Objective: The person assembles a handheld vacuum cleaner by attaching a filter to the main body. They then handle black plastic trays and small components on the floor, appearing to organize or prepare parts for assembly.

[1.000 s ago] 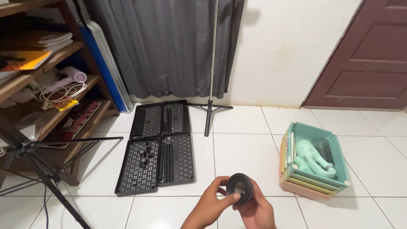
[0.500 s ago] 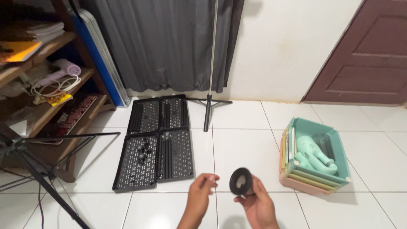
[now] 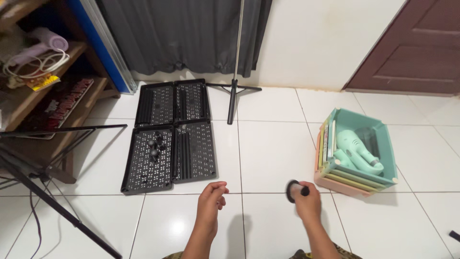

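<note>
Hands are now apart above the white tiled floor [image 3: 268, 144]. One second ago both of them met around the black ring; half a second ago the left one had let go, and now the gap between them is wider. The right hand [image 3: 306, 204] is closed around the black ring [image 3: 293, 191], which sticks out from the fingers on the side toward the left hand and looks a little blurred. The left hand [image 3: 211, 199] is loosely curled and holds nothing; its fingers bend inward but do not press on any object. So the ring has passed fully to the right hand, and it has moved toward the stack of pastel crates [image 3: 357, 158], which stands just beside that hand with a mint-green elephant toy [image 3: 357, 151] inside. Farther to the left lie four black perforated panels [image 3: 170, 134], and behind them stands a thin metal stand [image 3: 234, 91].
</note>
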